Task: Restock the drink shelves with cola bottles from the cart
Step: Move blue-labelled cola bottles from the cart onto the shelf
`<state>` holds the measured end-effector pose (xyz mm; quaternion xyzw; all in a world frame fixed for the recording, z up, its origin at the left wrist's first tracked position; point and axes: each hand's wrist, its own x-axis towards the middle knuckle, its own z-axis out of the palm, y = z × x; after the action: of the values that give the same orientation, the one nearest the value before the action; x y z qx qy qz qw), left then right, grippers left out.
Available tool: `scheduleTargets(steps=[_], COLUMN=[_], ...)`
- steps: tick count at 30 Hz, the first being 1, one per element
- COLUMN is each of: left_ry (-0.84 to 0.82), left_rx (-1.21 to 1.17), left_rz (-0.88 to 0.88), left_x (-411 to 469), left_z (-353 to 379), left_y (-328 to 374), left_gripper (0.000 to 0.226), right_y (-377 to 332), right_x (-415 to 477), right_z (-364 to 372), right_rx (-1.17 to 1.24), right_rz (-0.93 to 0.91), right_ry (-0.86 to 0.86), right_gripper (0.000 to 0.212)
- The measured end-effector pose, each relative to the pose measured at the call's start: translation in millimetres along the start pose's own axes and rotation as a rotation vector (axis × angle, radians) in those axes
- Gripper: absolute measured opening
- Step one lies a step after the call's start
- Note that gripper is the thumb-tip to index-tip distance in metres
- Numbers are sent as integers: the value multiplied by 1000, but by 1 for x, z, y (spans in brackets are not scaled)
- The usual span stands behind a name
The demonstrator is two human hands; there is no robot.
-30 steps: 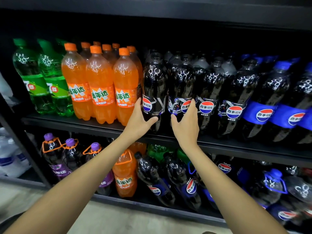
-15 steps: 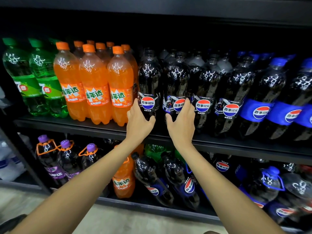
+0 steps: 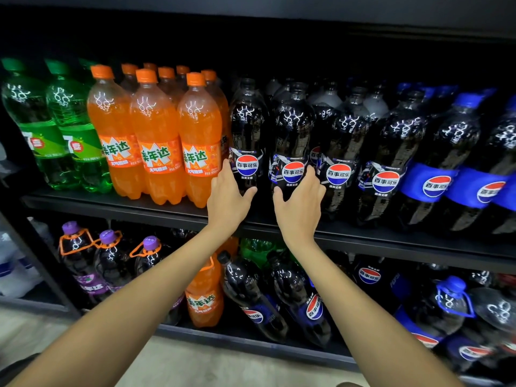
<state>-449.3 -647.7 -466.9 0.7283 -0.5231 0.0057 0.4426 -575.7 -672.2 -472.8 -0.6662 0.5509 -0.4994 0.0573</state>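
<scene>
Cola bottles [image 3: 339, 135] fill the upper shelf [image 3: 111, 203] onward from the orange soda bottles [image 3: 156, 135]. The left hand [image 3: 227, 199] cups the first cola bottle [image 3: 247, 121], which stands just beside the orange soda bottles, with its fingers on the side facing them and its thumb on the other. The right hand [image 3: 300, 208] grips the second cola bottle [image 3: 291, 127], one place further from the orange soda bottles, its thumb towards them. Both bottles stand upright with labels forward. The step looks like settling this pair in the front row. The next move calls for letting go without rocking them, then fetching more from the cart, which is out of view.
</scene>
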Motion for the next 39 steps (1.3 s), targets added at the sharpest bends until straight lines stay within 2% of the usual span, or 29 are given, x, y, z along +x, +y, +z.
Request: scheduleTargets(steps=[12,17,23,39], left_ry=[31,33,30,10], left_rx=[73,86,78,44], left_rz=[0,20,16,45], left_x=[0,0,-1,-1], left_z=[2,2,2,3], left_y=[-1,-1,-1,-1], left_gripper=[86,85,85,85], right_y=[-4,0,3,-3], right_x=[-5,-2,1,6], right_z=[7,6,3,9], right_rx=[36,28,111,-30], right_rz=[40,13,73,81], right_ry=[44,-2,-33,26], right_gripper=[70,72,70,78])
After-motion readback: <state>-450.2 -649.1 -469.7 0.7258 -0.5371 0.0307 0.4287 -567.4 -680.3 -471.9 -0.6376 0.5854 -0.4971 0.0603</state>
